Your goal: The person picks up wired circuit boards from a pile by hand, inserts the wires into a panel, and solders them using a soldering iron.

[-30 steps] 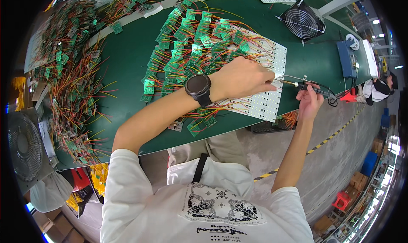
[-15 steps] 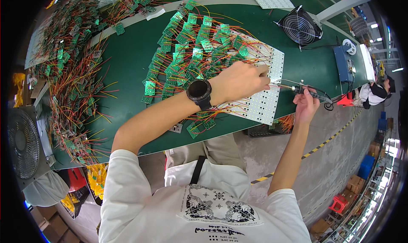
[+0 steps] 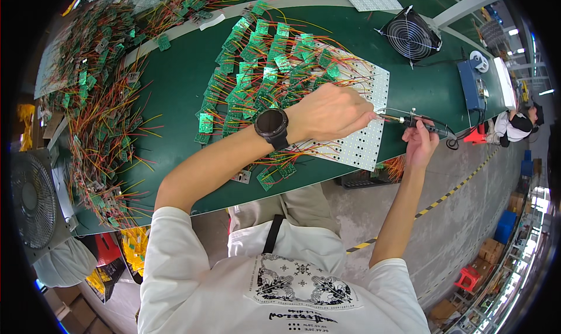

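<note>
My left hand [image 3: 336, 113], with a black watch on the wrist, reaches across a white perforated panel [image 3: 363, 148]. Its thumb and forefinger are pinched together at the panel's right part; what they grip is too small to make out. My right hand [image 3: 421, 144] holds a soldering iron [image 3: 433, 129] with a thin metal guide tube along it. The iron's tip points left, close to the left fingertips. Rows of small green circuit boards [image 3: 205, 122] with red and yellow wires lie left of the panel, their wires running onto it.
A big heap of wired boards [image 3: 102, 123] covers the table's left side. A black fan [image 3: 412, 37] stands at the back right, near a blue box unit [image 3: 471, 87] and a solder spool [image 3: 480, 63]. A larger fan [image 3: 34, 199] is at far left. Another person [image 3: 514, 126] sits at far right.
My left hand has shifted slightly right, its fingers now pinched low by the iron's tip. The right hand and soldering iron have hardly moved.
</note>
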A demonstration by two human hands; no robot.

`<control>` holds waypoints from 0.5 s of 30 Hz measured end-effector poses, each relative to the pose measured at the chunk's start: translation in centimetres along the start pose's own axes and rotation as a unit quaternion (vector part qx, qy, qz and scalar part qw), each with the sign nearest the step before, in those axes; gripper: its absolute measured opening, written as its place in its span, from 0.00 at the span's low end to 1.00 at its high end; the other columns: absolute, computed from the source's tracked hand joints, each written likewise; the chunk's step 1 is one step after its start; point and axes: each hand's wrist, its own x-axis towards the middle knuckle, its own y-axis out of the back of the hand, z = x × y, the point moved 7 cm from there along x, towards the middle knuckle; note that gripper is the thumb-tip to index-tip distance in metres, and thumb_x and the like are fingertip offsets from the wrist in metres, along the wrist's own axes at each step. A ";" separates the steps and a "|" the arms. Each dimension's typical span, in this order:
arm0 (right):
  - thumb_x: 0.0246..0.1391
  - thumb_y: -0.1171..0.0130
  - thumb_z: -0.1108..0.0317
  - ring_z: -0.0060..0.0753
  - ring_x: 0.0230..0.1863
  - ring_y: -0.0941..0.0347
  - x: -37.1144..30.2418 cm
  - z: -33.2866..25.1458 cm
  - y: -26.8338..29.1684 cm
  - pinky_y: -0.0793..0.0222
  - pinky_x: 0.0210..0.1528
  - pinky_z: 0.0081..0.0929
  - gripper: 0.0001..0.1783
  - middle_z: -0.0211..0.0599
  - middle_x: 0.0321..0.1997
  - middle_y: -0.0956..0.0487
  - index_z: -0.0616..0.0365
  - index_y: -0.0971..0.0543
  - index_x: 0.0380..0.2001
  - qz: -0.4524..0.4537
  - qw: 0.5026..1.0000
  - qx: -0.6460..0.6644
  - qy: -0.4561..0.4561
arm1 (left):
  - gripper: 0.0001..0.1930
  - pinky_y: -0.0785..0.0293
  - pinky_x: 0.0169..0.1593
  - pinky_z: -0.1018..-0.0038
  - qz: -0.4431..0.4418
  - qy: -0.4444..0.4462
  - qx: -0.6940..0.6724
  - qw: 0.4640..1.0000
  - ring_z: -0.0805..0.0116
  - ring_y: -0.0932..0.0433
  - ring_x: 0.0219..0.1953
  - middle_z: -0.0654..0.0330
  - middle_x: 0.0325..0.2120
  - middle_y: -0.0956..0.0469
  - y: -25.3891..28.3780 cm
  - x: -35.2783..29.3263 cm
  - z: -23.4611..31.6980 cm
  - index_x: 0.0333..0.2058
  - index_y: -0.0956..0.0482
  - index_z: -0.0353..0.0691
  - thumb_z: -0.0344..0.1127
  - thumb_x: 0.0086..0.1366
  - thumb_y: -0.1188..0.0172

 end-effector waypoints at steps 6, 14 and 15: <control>0.57 0.43 0.73 0.29 0.18 0.29 -0.1 -0.1 0.1 0.35 0.22 0.23 0.12 0.41 0.29 0.22 0.71 0.24 0.41 0.009 1.000 -0.001 -0.004 | 0.11 0.27 0.32 0.63 0.024 0.007 0.028 0.999 0.57 0.23 0.30 0.56 0.22 0.26 -0.1 0.1 -0.4 0.29 0.24 0.39 0.40 0.66 0.44; 0.57 0.42 0.72 0.30 0.18 0.27 0.0 0.0 -0.2 0.34 0.22 0.24 0.12 0.41 0.29 0.21 0.71 0.24 0.40 -0.009 1.000 0.003 -0.013 | 0.09 0.26 0.33 0.67 0.016 -0.033 0.061 0.997 0.62 0.23 0.33 0.61 0.25 0.24 -1.0 -0.1 -0.5 0.28 0.22 0.40 0.39 0.63 0.41; 0.57 0.42 0.72 0.30 0.18 0.27 0.0 0.0 -0.3 0.34 0.22 0.24 0.12 0.40 0.28 0.21 0.71 0.24 0.40 -0.018 1.000 -0.002 -0.014 | 0.09 0.26 0.33 0.67 0.007 -0.030 0.077 0.997 0.63 0.23 0.34 0.62 0.25 0.24 -1.1 -0.2 -0.5 0.28 0.22 0.40 0.38 0.63 0.41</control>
